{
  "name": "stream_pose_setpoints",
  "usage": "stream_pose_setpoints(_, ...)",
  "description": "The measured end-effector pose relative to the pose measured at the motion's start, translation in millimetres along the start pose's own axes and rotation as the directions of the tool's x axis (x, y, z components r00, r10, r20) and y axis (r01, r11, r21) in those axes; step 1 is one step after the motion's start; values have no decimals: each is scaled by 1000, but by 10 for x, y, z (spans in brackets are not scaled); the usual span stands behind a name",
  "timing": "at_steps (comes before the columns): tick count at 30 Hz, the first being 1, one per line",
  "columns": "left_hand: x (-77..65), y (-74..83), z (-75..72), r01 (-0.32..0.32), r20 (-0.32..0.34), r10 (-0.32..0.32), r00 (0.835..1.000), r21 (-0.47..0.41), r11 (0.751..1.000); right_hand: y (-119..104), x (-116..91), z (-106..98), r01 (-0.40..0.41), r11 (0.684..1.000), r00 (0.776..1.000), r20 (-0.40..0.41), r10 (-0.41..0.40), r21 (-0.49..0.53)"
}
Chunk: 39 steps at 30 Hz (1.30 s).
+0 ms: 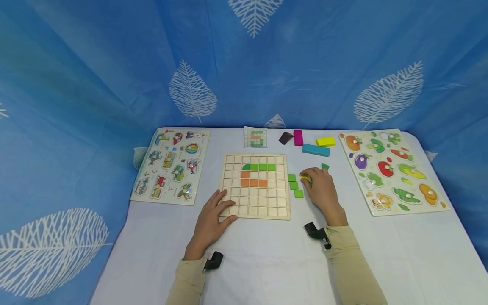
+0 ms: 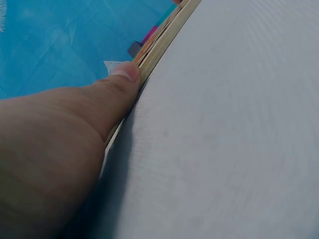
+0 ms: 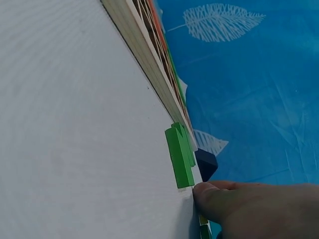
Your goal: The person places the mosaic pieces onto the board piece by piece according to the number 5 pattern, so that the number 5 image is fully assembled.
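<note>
My left hand point(image 1: 209, 222) rests with spread fingers on the lower left corner of a wooden grid board point(image 1: 256, 212); its thumb point(image 2: 124, 74) lies along the near edge. On the board, a green row of tiles point(image 1: 263, 167) runs above an L of orange tiles point(image 1: 253, 183). Just right of the board, my right hand point(image 1: 322, 190) pinches a small yellow tile point(image 1: 304, 177) between thumb and fingers, partly hidden by them. Three loose green tiles point(image 1: 293, 185) lie between that hand and the board. Beyond its knuckles sits a dark green piece point(image 1: 325, 166).
A pattern card point(image 1: 255, 137) lies behind the board. To its right are black point(image 1: 285, 138), magenta point(image 1: 298, 137), yellow point(image 1: 325, 142) and teal blocks point(image 1: 315, 150). A vehicle puzzle point(image 1: 152, 146) flanks the left side, a vegetable puzzle point(image 1: 392, 146) the right. Blue cloth point(image 1: 289, 76) hangs behind.
</note>
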State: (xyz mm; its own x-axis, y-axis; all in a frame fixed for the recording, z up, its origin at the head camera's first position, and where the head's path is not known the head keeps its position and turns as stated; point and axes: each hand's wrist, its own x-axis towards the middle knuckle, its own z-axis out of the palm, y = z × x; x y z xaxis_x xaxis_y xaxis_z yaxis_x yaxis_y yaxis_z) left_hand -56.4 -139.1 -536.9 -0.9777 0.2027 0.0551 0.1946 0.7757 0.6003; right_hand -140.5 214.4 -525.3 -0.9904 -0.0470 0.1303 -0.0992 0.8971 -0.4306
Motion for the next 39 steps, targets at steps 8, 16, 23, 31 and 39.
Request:
stream_pose_setpoints(8, -4, -1, -3, 2, 2, -2, 1000, 0, 1000, -86, 4, -8, 41, 999, 999, 23, -41, 36)
stream_pose_setpoints(16, -8, -8, 4, -2, 4, 2, 1000, 1, 1000, -460, -7, 24, 153, 981, 985, 60, -161, 122)
stream_pose_setpoints(23, -9, -7, 2, -1, -1, 1, 1000, -12, 1000, -671, 6, 153, 212, 973, 966, 131, -223, 94)
stream_pose_setpoints(31, -12, -13, 9, 3, 5, -3, 1000, -11, 1000, -740, 21, 245, 217, 974, 964, 144, -226, 71)
stream_pose_setpoints(39, -6, -18, 4, -4, 1, 4, 1000, -4, 1000, -767, 9, 248, 230, 969, 965, 103, -240, 94)
